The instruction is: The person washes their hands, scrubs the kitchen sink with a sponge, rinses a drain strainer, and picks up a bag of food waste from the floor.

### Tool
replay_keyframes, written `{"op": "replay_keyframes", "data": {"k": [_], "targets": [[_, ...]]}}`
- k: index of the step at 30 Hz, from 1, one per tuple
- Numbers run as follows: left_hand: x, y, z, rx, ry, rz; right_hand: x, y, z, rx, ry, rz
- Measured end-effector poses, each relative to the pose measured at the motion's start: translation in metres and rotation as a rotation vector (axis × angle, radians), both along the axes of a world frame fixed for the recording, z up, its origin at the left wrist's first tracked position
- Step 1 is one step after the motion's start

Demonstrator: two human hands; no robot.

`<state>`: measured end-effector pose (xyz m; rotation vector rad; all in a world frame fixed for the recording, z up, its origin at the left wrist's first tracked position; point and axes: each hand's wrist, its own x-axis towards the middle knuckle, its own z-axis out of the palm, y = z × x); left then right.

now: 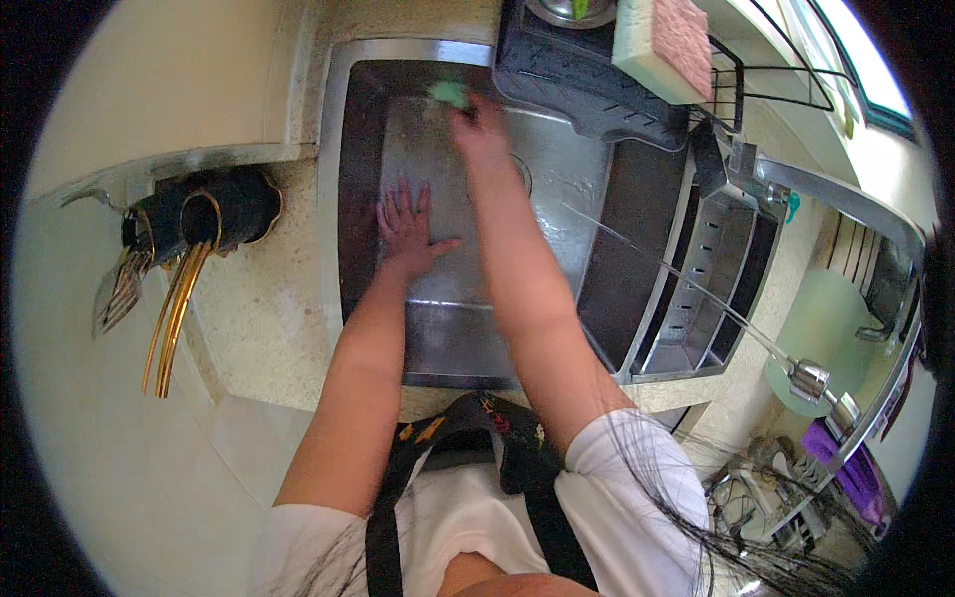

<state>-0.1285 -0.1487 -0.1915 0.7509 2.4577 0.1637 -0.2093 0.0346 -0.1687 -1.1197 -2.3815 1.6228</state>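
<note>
Inside a stainless steel sink (440, 298), my right hand (479, 123) grips a green sponge or scouring pad (448, 93) near the basin's far wall; both are blurred. Flat against the basin floor, my left hand (409, 227) has its fingers spread and holds nothing. A thin stream of water runs from the faucet (809, 380) at the right into the basin. The drain is partly hidden by my right forearm.
A dark dish rack (589, 82) overhangs the sink's far right corner, with a large pink and white sponge (660, 48) above it. Dark utensil holders (224, 209) with golden straws and forks lie left. A slotted steel tray (697, 283) adjoins the basin.
</note>
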Motion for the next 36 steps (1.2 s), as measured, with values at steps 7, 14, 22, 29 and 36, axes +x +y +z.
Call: {"op": "replay_keyframes", "data": {"k": [7, 14, 22, 29, 36], "targets": [[0.001, -0.006, -0.027, 0.044, 0.215, -0.064, 0.079, 0.082, -0.01, -0.073, 0.256, -0.7], [0.031, -0.02, 0.035, -0.361, -0.239, -0.17, 0.039, -0.048, -0.046, 0.427, 0.303, 0.356], [0.0, -0.041, 0.139, -0.473, -0.32, -0.393, 0.069, -0.159, 0.022, -0.735, 0.104, -0.03], [-0.001, -0.082, 0.128, 0.09, 0.348, -0.482, 0.009, -0.11, 0.097, -0.967, 0.555, -0.062], [0.024, -0.104, 0.126, -0.11, -0.161, -0.186, 0.063, -0.16, 0.008, -0.45, 0.081, 0.068]]}}
